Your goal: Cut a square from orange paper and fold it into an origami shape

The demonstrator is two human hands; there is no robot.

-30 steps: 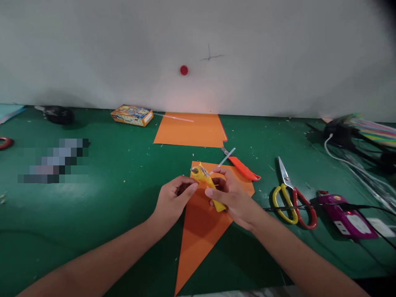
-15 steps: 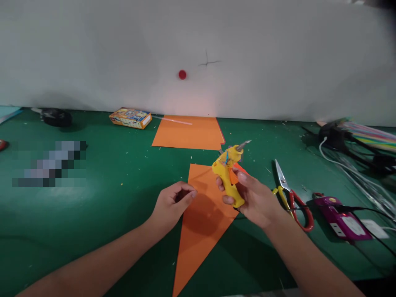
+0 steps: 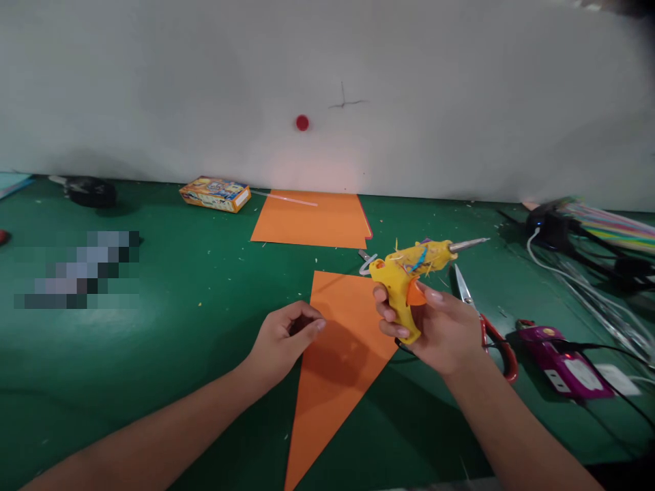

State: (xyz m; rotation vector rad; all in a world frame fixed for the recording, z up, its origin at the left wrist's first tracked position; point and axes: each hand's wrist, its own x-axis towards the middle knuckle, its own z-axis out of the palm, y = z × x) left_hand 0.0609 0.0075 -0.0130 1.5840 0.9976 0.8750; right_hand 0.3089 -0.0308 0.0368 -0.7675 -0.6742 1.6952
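Observation:
My right hand (image 3: pixel 434 327) is wrapped round the handle of a yellow glue gun (image 3: pixel 409 273), whose metal nozzle points right. Below and left of the gun lies an orange paper triangle (image 3: pixel 338 368), its narrow tip towards me. At the triangle's left edge is my left hand (image 3: pixel 286 337), fingers curled with thumb and forefinger close together; whether anything small is between them cannot be made out. Further back, an orange sheet (image 3: pixel 312 221) lies against the wall with a clear glue stick (image 3: pixel 294 200) across it.
Scissors (image 3: pixel 499 341) and a purple power adapter (image 3: pixel 568 361) with cables lie right of my right hand. A small box (image 3: pixel 215 194) and a black object (image 3: pixel 91 192) stand at the back left. Coloured strips (image 3: pixel 614 228) lie at the back right.
My right hand has moved a little to the right and turned the glue gun, so its nozzle now points right and shows longer. My left hand has stayed in place.

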